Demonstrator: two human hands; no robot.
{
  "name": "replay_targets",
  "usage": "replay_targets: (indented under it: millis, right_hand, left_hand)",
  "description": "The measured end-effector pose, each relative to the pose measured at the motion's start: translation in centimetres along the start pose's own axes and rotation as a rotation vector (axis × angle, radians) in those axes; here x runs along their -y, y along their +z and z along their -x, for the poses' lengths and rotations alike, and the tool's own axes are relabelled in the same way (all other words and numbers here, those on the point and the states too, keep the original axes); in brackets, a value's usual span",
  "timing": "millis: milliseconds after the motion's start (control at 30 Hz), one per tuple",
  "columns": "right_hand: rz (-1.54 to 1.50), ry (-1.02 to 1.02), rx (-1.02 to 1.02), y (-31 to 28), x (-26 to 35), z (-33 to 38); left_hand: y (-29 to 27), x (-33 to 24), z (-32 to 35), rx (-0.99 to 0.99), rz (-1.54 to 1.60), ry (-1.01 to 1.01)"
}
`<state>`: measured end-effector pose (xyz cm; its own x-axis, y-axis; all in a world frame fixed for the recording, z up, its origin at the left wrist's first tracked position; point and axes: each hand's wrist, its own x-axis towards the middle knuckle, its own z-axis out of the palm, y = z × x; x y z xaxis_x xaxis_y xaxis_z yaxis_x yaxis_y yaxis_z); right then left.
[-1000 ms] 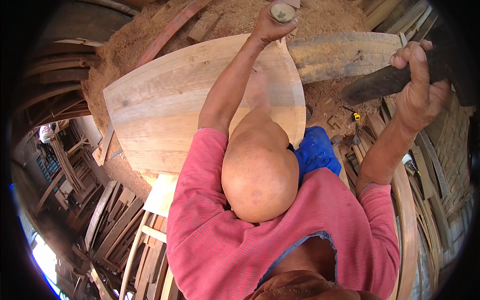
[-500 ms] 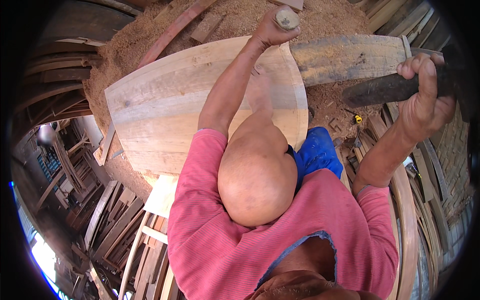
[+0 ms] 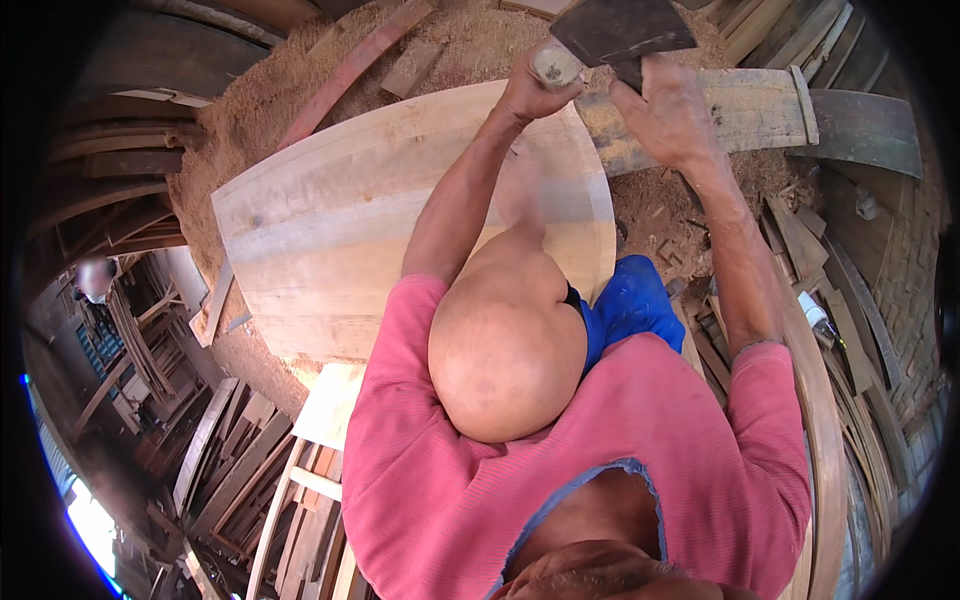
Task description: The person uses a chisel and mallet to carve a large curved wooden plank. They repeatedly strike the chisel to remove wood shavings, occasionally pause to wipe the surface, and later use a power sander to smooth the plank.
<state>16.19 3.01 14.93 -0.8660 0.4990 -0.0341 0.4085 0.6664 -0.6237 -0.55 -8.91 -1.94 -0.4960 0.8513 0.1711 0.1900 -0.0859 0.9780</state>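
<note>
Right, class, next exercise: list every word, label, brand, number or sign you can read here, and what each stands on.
No text can be read anywhere in the picture.
Wooden panel: wood grain, no lettering visible.
Round-ended handle in the left hand, dark tool in the right hand: no readable marking.
White object at the right: too small to tell whether it bears print.

Blue bottoms (image 3: 638, 305) are worn with a striped pink shirt (image 3: 490, 485), its neckline (image 3: 628, 466) frayed
</note>
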Motion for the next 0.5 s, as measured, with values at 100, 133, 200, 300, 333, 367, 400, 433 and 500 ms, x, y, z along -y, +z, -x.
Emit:
replay_targets:
  millis: [100, 133, 200, 300, 333, 367, 400, 433, 500]
  right_hand:
    - [-0.193, -0.047, -0.148, -1.3, 1.6, 1.0]
    - [-0.230, -0.066, -0.187, -1.7, 1.7, 1.3]
    - [-0.303, -0.077, -0.244, -2.6, 1.8, 2.0]
    - [-0.346, 0.002, -0.301, -5.0, 2.2, 2.9]
    - [-0.413, -0.019, -0.346, -5.7, 2.2, 3.1]
    - [-0.480, -0.041, -0.390, -6.3, 1.9, 3.2]
    - [-0.551, -0.063, -0.432, -6.8, 1.9, 3.4]
    - [-0.619, -0.121, -0.466, -7.3, 2.1, 3.4]
    - [-0.715, -0.218, -0.561, -9.7, 2.8, 3.6]
  left_hand:
    - [0.1, 0.8, -1.2, -0.092, -0.003, 0.009]
    - [0.0, 0.6, -1.5, -0.090, -0.018, 0.009]
    - [0.0, 0.2, -1.6, -0.092, -0.011, -0.018]
    - [-0.3, -0.3, -1.9, -0.032, -0.085, 0.010]
    - [-0.1, -0.8, -1.8, -0.024, -0.103, 0.018]
    - [-0.1, -1.1, -1.7, -0.017, -0.122, 0.025]
    - [-0.2, -1.1, -1.5, -0.025, -0.118, 0.032]
    - [-0.3, -1.1, -1.2, -0.035, -0.116, 0.039]
    - [0.7, -0.9, -1.6, 0.009, -0.063, 0.025]
